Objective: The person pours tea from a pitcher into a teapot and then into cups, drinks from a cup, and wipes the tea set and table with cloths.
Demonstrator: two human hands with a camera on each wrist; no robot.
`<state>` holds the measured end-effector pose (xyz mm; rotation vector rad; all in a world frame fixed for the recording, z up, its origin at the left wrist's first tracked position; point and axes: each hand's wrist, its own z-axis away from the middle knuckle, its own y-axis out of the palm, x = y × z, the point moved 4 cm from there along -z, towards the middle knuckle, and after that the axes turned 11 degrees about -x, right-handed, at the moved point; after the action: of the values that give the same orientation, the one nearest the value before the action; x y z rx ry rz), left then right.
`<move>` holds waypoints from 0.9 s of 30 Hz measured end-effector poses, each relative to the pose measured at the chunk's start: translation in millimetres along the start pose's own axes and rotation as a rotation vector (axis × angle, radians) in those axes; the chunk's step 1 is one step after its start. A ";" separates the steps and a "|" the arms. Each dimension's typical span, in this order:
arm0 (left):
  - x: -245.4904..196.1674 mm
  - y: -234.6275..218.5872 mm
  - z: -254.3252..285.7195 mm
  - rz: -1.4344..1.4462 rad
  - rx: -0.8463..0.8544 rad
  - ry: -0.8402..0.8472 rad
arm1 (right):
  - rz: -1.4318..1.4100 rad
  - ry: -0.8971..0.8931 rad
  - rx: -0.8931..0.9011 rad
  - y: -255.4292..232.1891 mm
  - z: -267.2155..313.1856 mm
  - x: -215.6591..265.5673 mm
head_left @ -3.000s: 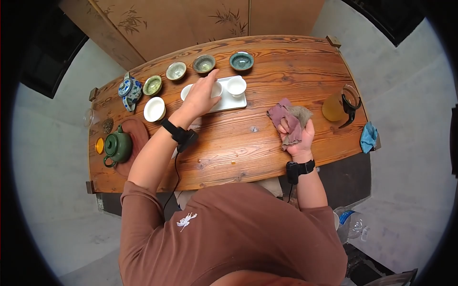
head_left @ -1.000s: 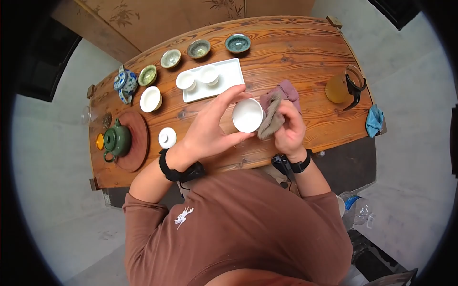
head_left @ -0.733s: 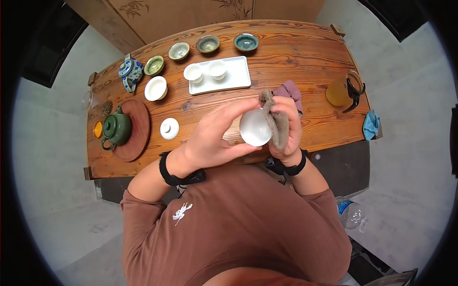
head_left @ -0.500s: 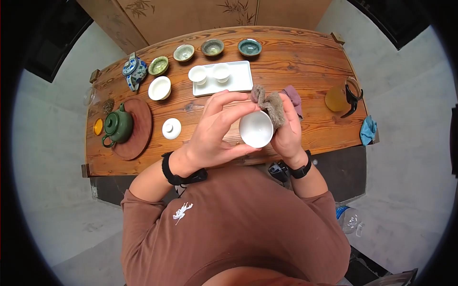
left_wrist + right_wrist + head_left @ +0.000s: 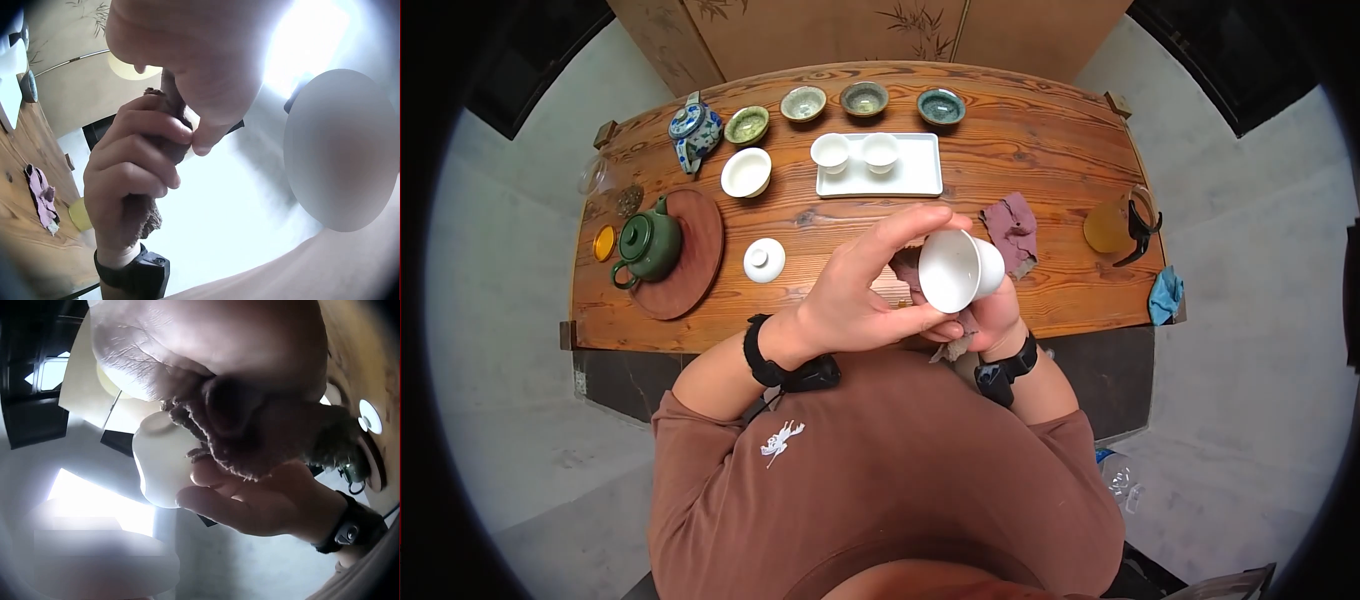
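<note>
My left hand (image 5: 840, 290) holds a white cup (image 5: 948, 272) by its rim, thumb below and fingers above. The cup is tilted, its mouth facing left and its foot toward the right hand. Curled around a brownish cloth (image 5: 250, 450), my right hand (image 5: 1000, 318) is close behind and below the cup. A frayed corner of that cloth hangs under the cup in the head view. In the left wrist view, the right fingers (image 5: 134, 156) wrap the cloth. Beyond the hands, two white cups (image 5: 880, 152) stand on a white rectangular tray (image 5: 918, 165).
A purple cloth (image 5: 1012, 230) lies right of the hands. A white lid (image 5: 764, 260), white bowl (image 5: 746, 173) and green teapot (image 5: 650, 243) on a round board (image 5: 700, 225) are left. Several glazed bowls (image 5: 803, 103) line the back. A glass pitcher (image 5: 1108, 228) stands far right.
My left hand has taken a cup from the tray and brought it to the cloth. The purple cloth has been left on the table. Most recently the cup has tipped sideways, the right hand moving beneath it.
</note>
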<state>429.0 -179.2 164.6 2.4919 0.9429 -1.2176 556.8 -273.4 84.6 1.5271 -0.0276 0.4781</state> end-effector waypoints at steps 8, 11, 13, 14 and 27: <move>-16.8 -2.3 -9.7 -0.390 -0.176 0.153 | 0.073 -0.238 -0.112 -0.2 13.9 -10.2; -12.6 -2.9 -8.4 -0.445 -0.202 0.108 | 0.288 -0.508 -0.242 7.1 18.7 -2.5; -8.2 -1.7 -6.0 -0.468 -0.181 0.073 | 0.541 -0.761 -0.392 -6.6 23.9 0.2; -8.2 -1.2 -5.2 -0.487 -0.160 0.081 | 0.681 -0.875 -0.391 -4.8 26.9 3.7; -5.9 5.5 2.9 -0.368 0.000 0.217 | 0.535 -0.744 -0.363 13.5 8.3 20.4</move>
<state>428.0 -187.4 166.8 2.5637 1.5091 -1.0485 573.4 -276.0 104.2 1.2498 -1.0641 0.2728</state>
